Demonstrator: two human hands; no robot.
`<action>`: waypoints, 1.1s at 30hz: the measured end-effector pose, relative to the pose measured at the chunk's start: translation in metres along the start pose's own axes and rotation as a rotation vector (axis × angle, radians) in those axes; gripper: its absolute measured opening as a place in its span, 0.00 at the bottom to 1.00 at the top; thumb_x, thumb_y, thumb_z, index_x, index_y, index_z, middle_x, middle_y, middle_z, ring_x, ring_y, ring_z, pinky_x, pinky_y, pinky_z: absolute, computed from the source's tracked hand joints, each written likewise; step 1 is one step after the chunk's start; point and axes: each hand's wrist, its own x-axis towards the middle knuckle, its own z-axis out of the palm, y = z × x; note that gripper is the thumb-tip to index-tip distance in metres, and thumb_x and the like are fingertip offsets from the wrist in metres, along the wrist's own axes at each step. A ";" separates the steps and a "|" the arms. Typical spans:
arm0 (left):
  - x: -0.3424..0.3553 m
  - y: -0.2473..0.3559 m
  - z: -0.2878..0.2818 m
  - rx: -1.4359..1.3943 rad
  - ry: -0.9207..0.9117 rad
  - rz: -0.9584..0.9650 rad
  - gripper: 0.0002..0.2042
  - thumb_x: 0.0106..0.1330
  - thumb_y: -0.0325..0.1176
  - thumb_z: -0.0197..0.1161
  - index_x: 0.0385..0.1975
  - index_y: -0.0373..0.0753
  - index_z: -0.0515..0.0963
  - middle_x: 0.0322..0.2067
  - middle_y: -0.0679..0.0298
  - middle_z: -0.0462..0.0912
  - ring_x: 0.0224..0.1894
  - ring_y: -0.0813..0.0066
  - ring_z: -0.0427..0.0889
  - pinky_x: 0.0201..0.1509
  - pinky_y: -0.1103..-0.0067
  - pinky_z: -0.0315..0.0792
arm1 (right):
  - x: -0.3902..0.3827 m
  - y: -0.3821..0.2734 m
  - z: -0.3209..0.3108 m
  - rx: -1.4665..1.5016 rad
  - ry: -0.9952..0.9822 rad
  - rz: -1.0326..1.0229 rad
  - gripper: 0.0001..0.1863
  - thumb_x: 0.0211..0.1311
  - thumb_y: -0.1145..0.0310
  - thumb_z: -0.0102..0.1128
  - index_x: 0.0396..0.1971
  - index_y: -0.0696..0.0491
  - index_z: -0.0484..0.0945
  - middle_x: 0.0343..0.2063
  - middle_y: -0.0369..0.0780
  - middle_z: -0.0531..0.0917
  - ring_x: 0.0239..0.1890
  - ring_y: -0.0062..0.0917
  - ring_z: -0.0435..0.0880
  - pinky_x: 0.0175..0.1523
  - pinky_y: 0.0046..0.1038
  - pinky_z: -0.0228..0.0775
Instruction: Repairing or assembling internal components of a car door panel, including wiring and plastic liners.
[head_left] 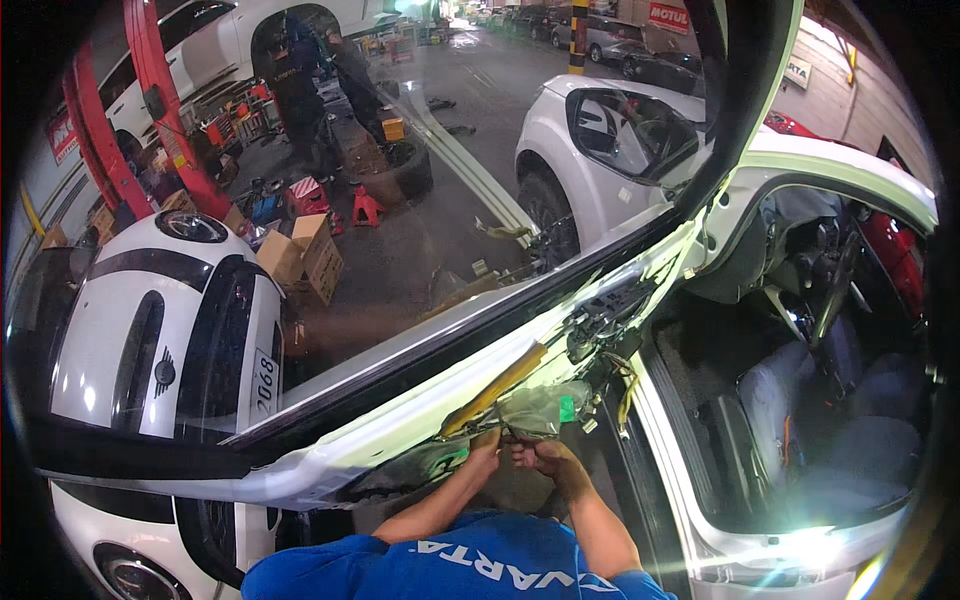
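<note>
Both my hands are at the lower inner side of a white car door [340, 455] with its trim off. My left hand [484, 453] reaches up to the edge of a crumpled clear plastic sheet [535, 408]; its fingertips are hidden there. Just right of it, my right hand [540, 456] has its fingers curled in, close under the sheet's lower edge. What they pinch, if anything, is too small to make out. A piece of green tape [568, 408] sticks to the sheet. Along its upper left runs a yellowish-brown strip [497, 390].
Loose wiring [625, 395] hangs at the door's hinge end. The door window [430, 310] rises beyond my hands. To the right are the sill and dark car seats [850, 440]. A white car [130, 320] stands close at left; cardboard boxes [305, 258] and red lift posts [165, 110] lie beyond.
</note>
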 end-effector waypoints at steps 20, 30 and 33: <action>-0.022 0.019 0.030 0.006 -0.074 0.159 0.02 0.60 0.29 0.54 0.30 0.41 0.73 0.25 0.66 0.76 0.22 0.78 0.71 0.22 0.80 0.64 | -0.003 0.008 0.023 0.091 0.165 -0.108 0.12 0.63 0.61 0.46 0.37 0.54 0.73 0.31 0.37 0.78 0.31 0.25 0.76 0.38 0.29 0.70; -0.027 0.025 0.026 0.031 -0.133 0.178 0.03 0.61 0.29 0.53 0.31 0.41 0.73 0.25 0.66 0.76 0.22 0.77 0.71 0.23 0.80 0.64 | 0.000 0.005 0.021 0.182 0.153 -0.126 0.06 0.63 0.66 0.46 0.33 0.50 0.72 0.22 0.31 0.71 0.20 0.16 0.64 0.29 0.23 0.63; -0.029 0.024 0.025 0.031 -0.135 0.178 0.03 0.61 0.30 0.53 0.31 0.41 0.73 0.26 0.66 0.76 0.23 0.77 0.71 0.23 0.80 0.64 | 0.000 0.004 0.044 -0.484 0.485 -0.040 0.07 0.58 0.67 0.50 0.34 0.52 0.73 0.26 0.35 0.75 0.27 0.24 0.74 0.35 0.30 0.69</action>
